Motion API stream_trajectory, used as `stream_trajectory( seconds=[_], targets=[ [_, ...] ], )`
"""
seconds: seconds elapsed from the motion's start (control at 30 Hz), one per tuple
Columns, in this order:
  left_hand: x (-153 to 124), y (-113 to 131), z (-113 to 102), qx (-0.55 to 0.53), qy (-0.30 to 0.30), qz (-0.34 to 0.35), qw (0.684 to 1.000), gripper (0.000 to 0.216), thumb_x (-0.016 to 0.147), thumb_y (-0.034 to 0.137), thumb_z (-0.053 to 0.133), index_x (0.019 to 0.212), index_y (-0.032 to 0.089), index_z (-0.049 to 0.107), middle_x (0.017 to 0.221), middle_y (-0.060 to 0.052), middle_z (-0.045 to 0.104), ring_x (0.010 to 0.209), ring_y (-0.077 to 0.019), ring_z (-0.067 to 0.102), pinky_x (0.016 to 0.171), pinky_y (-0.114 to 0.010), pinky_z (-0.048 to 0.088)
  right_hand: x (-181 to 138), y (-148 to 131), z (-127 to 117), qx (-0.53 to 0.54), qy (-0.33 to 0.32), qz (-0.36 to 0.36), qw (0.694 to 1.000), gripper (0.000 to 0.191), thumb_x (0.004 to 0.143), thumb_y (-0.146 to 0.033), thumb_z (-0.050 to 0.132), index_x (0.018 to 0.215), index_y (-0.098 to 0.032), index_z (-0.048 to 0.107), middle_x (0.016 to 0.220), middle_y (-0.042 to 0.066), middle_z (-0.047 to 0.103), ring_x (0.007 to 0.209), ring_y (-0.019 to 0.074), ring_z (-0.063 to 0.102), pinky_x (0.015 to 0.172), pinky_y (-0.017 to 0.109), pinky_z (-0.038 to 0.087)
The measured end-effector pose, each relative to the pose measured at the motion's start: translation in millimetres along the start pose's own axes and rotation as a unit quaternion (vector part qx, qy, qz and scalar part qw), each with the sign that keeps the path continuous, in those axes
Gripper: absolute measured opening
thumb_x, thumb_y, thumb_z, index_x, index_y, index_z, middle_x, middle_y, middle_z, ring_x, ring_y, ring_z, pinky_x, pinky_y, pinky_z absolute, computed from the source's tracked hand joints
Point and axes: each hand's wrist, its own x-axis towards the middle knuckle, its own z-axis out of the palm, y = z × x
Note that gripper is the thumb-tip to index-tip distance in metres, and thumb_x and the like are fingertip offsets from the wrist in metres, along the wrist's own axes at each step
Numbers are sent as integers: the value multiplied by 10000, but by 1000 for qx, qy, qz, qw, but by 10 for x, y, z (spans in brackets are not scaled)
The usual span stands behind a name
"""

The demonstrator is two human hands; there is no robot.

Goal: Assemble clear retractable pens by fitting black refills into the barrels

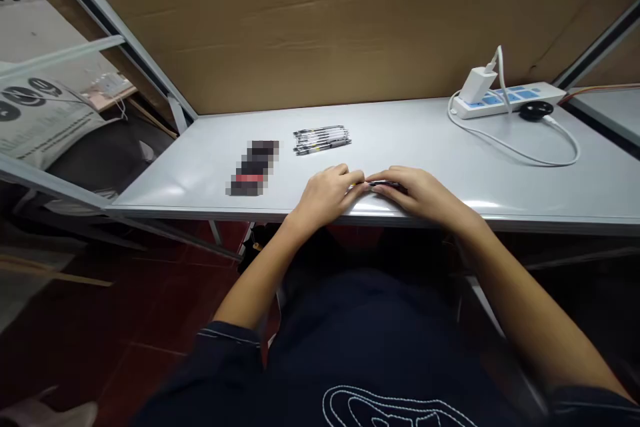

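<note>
My left hand (327,197) and my right hand (423,197) meet near the front edge of the white table (440,147). Between them lies a slim dark pen (386,184), gripped by both hands, its far end partly hidden by my left fingers. Farther back, a small bundle of silver-and-black pens (321,140) lies flat on the table, beyond my left hand. To the left of that bundle is a dark object with a red band (253,168), pixelated and impossible to identify.
At the back right stands a white power strip (507,101) with a plugged-in charger (477,85), a looped white cable (515,147) and a round black cable holder (536,110). Cardboard (320,20) forms the back wall. Metal shelf uprights (120,33) frame the left side.
</note>
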Motion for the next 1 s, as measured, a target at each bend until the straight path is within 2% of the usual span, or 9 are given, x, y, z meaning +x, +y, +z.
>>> stream_trajectory(
  seconds=[0.1, 0.27, 0.37, 0.53, 0.67, 0.8, 1.0],
  targets=[
    [-30, -6, -29, 4, -10, 0, 1000, 336, 1083, 446, 434, 1055, 240, 698, 981, -45, 657, 894, -198, 620, 737, -297, 419, -86, -32, 23, -25, 2, -9, 1000, 336, 1041, -383, 488, 1241, -246, 722, 1081, 93, 741, 988, 267, 691, 872, 399, 526],
    [-53, -22, -54, 27, 0, -28, 999, 314, 1084, 419, 438, 1057, 225, 684, 978, -56, 663, 934, -225, 618, 831, -337, 426, -167, -44, 62, -83, 62, 24, 994, 320, 1038, -356, 477, 1243, -243, 695, 1103, 100, 697, 943, 257, 689, 832, 380, 533],
    [-10, -109, -69, 42, -9, -39, 998, 272, 1076, 404, 464, 1090, 233, 675, 1005, -58, 662, 945, -232, 628, 860, -352, 427, -91, -14, 61, -119, 54, 36, 991, 331, 1038, -334, 460, 1271, -264, 684, 1098, 89, 682, 911, 250, 682, 802, 369, 526],
    [28, -229, -86, 70, 11, -103, 992, 282, 1078, 383, 438, 1101, 233, 675, 1011, -88, 645, 1001, -273, 620, 832, -366, 436, 101, 45, 39, -192, 32, 73, 978, 413, 1054, -299, 398, 1371, -334, 660, 1033, 69, 656, 822, 229, 646, 708, 337, 476],
    [22, -223, -79, 73, 15, -110, 991, 281, 1077, 384, 437, 1104, 236, 675, 990, -87, 647, 995, -277, 622, 837, -366, 431, 122, 37, 53, -236, 46, 94, 966, 372, 1055, -401, 443, 1320, -345, 699, 1074, 69, 657, 801, 222, 629, 628, 319, 402],
    [25, -211, -75, 65, 10, -89, 994, 276, 1073, 402, 447, 1102, 243, 671, 956, -67, 658, 944, -262, 640, 778, -340, 424, 81, 11, 63, -230, 70, 116, 964, 342, 1053, -464, 465, 1172, -319, 750, 1042, 61, 678, 823, 223, 626, 617, 310, 364],
    [-14, -191, -79, 86, 24, -150, 985, 298, 1073, 430, 426, 1121, 256, 663, 959, -65, 681, 833, -248, 659, 704, -321, 423, 72, -18, 66, -235, 92, 160, 954, 340, 1062, -443, 438, 1114, -291, 738, 1059, 66, 713, 830, 234, 639, 606, 327, 362]
  ],
)
